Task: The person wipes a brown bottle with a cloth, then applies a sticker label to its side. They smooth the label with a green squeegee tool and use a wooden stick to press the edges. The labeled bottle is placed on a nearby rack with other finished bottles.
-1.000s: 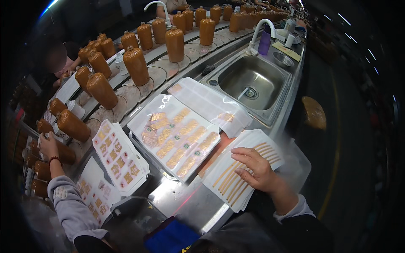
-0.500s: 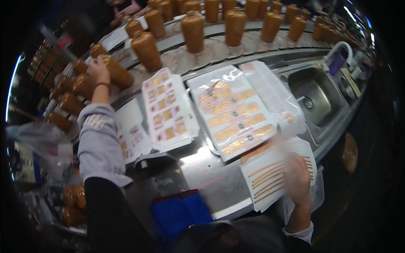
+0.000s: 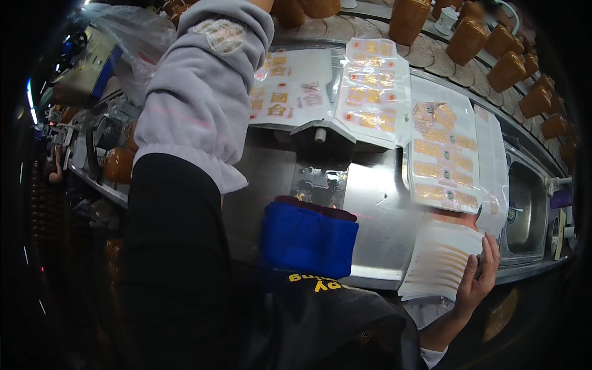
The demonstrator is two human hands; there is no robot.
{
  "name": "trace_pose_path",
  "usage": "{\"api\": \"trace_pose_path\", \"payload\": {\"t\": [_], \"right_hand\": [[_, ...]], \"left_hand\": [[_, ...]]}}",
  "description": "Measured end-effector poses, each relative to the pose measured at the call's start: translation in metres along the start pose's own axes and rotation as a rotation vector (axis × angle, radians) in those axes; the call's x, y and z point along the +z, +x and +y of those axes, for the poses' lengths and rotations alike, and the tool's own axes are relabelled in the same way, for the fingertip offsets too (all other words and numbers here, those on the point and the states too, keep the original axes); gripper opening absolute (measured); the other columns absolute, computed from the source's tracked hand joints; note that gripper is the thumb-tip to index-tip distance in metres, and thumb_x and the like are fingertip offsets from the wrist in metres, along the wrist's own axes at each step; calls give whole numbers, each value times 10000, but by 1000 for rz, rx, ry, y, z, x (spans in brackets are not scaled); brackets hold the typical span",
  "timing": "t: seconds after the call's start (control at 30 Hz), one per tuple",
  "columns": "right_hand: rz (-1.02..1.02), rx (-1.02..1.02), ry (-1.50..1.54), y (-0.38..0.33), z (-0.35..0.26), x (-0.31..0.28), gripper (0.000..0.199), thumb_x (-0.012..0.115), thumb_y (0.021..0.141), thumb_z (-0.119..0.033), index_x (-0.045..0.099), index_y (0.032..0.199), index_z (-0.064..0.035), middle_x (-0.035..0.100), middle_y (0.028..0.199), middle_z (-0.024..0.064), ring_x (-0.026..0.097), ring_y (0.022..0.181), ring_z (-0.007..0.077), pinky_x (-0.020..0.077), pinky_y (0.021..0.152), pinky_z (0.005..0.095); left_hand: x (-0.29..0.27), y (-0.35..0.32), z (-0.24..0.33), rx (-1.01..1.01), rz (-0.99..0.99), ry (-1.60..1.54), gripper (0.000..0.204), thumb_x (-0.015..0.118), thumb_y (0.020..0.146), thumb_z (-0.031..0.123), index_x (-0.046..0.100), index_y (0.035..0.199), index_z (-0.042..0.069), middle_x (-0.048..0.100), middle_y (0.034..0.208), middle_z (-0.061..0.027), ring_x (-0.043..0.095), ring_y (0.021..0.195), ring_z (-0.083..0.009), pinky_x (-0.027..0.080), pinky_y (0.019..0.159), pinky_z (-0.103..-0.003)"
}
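Beyond the upper edge my left hand is hidden; only its forearm in a grey sleeve cover (image 3: 197,92) shows. My right hand (image 3: 480,274) is open at the right edge of a stack of white sheets (image 3: 425,259) with brown stripes, fingers stretched out and thumb apart. Just above this stack lies a sheet with gold panels and small green marks (image 3: 444,163). Left of it are a sheet of gold and pink decals (image 3: 371,92) and another decal sheet (image 3: 293,92). Glossy brown bottles (image 3: 468,40) stand along the far side.
A folded blue cloth (image 3: 308,240) lies at the near edge of the metal worktop (image 3: 376,203). On the right is a steel sink (image 3: 527,206). Overlapping plates of a conveyor (image 3: 425,52) curve behind the sheets. A clear plastic bag (image 3: 132,37) hangs at upper left.
The view has swung left and down. My left hand, earlier at a brown bottle, has left the picture at the top. My right hand has shifted to the striped stack's right edge.
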State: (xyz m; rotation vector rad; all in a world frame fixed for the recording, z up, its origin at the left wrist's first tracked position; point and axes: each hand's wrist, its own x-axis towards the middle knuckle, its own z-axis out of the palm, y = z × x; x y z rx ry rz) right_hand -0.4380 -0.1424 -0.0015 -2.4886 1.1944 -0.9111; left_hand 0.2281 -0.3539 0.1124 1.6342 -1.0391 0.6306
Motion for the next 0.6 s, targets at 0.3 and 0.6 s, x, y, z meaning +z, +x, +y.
{"api": "trace_pose_path", "payload": {"t": [0.3,0.6], "right_hand": [[-13,-93,14,1,-10,6,394,533,923,60,558,1316,59,561,1383,215,559,1257,319,465,979,377],[4,-189,65,39,-13,-10,372,552,974,3,549,1345,31,546,1415,175,536,1302,315,446,1036,341]], "left_hand": [[-173,38,-9,-77,-474,2,412,573,946,381,747,797,39,694,755,-41,607,715,-155,470,690,-349],[-234,3,-74,131,-624,371,463,598,904,467,734,1007,36,710,1081,-202,666,1085,-296,488,969,-402]]}}
